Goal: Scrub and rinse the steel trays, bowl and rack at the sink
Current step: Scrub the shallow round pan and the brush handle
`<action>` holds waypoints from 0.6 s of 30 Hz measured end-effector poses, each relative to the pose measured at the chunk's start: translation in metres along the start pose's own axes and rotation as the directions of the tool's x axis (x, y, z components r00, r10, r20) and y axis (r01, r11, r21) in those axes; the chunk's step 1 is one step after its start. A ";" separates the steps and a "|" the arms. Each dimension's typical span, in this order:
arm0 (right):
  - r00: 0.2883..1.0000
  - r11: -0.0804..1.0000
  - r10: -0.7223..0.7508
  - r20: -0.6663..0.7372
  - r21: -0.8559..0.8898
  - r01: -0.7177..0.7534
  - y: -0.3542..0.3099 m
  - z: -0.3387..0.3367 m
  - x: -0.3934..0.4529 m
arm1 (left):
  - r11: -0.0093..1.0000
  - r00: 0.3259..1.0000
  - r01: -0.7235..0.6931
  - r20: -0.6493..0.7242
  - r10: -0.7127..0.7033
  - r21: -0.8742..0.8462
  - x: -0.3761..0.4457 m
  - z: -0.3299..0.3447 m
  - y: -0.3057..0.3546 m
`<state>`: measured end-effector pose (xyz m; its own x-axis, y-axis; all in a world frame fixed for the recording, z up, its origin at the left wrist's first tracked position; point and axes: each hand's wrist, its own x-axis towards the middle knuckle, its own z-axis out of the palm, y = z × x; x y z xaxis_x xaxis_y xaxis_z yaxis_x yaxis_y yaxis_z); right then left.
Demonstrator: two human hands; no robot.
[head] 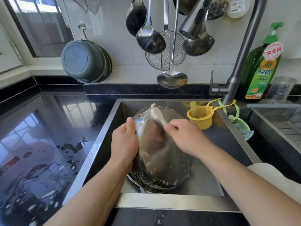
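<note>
Head view: one round perforated steel tray [162,154], tilted in the steel sink [211,176], streaked with suds.
Left hand [124,142]: fingers curled round the tray's left rim.
Right hand [184,136]: fingers pinching one pale, blurred scrubbing cloth [157,114].
Wall: five hanging ladles.

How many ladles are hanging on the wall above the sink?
4. One dark ladle hangs far left, a steel ladle beside it, a low ladle at centre, and one ladle behind the faucet head. Others may be cropped above.

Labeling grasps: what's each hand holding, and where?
Left hand grips the round soapy steel tray by its left rim. Right hand pinches a blurred pale scrubbing cloth at its near end.
</note>
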<state>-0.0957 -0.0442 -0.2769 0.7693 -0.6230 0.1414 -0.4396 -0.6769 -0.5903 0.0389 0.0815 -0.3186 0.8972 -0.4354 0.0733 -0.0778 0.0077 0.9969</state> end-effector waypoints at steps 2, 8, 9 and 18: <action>0.996 0.999 -0.050 0.070 -0.009 0.051 -0.007 0.004 -0.009 | 1.000 1.000 0.000 -0.005 0.000 -0.009 0.001 -0.001 0.002; 0.985 0.988 0.147 -0.095 -0.038 -0.151 0.012 -0.017 0.010 | 0.993 0.996 -0.093 0.011 0.092 0.069 -0.005 0.000 0.006; 0.992 0.993 0.113 -0.064 -0.015 -0.114 0.009 -0.013 0.005 | 0.989 0.993 -0.115 0.014 0.114 0.098 -0.006 0.000 0.007; 0.977 0.980 0.201 -0.072 0.018 -0.201 0.015 -0.017 0.012 | 0.989 0.994 -0.105 0.006 0.105 0.103 -0.006 -0.001 0.009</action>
<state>-0.1012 -0.0686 -0.2710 0.6296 -0.7731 0.0765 -0.5768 -0.5311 -0.6207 0.0327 0.0849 -0.3101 0.8815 -0.4374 0.1779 -0.2164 -0.0393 0.9755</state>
